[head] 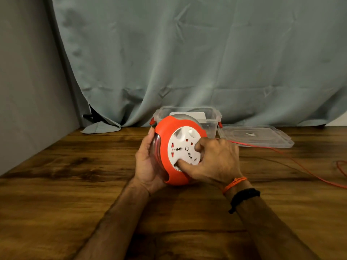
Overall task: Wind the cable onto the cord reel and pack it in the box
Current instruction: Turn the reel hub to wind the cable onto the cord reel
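Note:
A round orange cord reel [169, 132] with a white socket face is held just above the wooden table [75, 184], tilted toward me. My left hand [148, 162] grips its clear left rim from the side. My right hand [214, 160] lies over the white face, with thumb and fingers curled into the dial's recesses. An orange cable [281, 156] runs from behind the reel to the right across the table and off the frame edge. A clear plastic box [212, 117] with orange latches stands open right behind the reel.
The box's clear lid [262, 136] lies flat on the table to the right of the box. A grey-green curtain [187, 53] hangs behind the table, and a grey wall [28, 91] borders the left side.

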